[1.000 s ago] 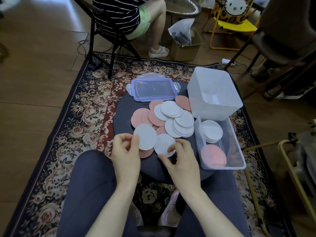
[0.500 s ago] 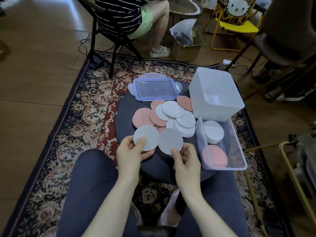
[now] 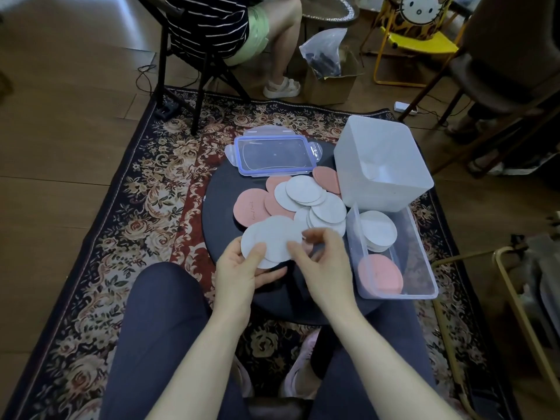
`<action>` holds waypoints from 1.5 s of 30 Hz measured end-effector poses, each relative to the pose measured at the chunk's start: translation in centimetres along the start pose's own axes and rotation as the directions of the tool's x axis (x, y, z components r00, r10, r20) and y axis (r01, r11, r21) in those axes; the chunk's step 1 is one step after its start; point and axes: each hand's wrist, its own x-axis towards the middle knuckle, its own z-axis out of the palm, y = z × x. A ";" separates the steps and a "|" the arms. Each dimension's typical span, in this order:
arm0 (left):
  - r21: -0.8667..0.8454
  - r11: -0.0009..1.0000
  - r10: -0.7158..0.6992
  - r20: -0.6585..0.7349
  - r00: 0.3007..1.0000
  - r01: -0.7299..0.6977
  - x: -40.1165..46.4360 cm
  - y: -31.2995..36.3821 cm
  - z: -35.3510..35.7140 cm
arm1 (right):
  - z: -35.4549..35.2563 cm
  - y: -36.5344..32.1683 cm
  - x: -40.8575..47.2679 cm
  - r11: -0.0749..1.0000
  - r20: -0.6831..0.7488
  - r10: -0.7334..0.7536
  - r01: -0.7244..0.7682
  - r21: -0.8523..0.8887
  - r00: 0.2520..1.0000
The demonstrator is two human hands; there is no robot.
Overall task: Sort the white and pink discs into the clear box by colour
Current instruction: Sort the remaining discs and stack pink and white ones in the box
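A patterned rug (image 3: 145,207) is lying under a round dark table (image 3: 218,225); a blue-rimmed lid (image 3: 274,155) and a white tub (image 3: 381,165), tipped on its side, are sitting on the table's far half. Beyond the rug's far edge a seated person in a striped top (image 3: 209,22) is occupying a black chair, with a cardboard box (image 3: 330,83) holding a plastic bag just right of their sandal and a yellow chair (image 3: 415,43) farther right.
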 end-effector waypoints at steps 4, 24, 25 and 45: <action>-0.067 0.998 -0.022 -0.079 0.997 0.017 0.6 -0.1 0.0 | -0.5 -0.3 3.2 0.928 -0.045 -0.109 0.085 -0.363 0.993; -0.027 1.000 0.010 -0.045 0.999 -0.011 0.5 -0.3 -0.3 | -0.3 0.8 1.8 0.907 0.000 -0.059 0.053 -0.417 0.998; -0.034 0.999 0.010 -0.052 0.999 -0.012 0.5 -0.3 -0.3 | -0.3 0.8 1.8 0.919 -0.005 -0.039 0.034 -0.393 0.999; -0.028 0.998 0.057 -0.055 0.997 -0.059 0.4 -0.6 -0.3 | -0.9 0.9 -1.0 0.885 -0.084 0.137 -0.084 0.458 0.987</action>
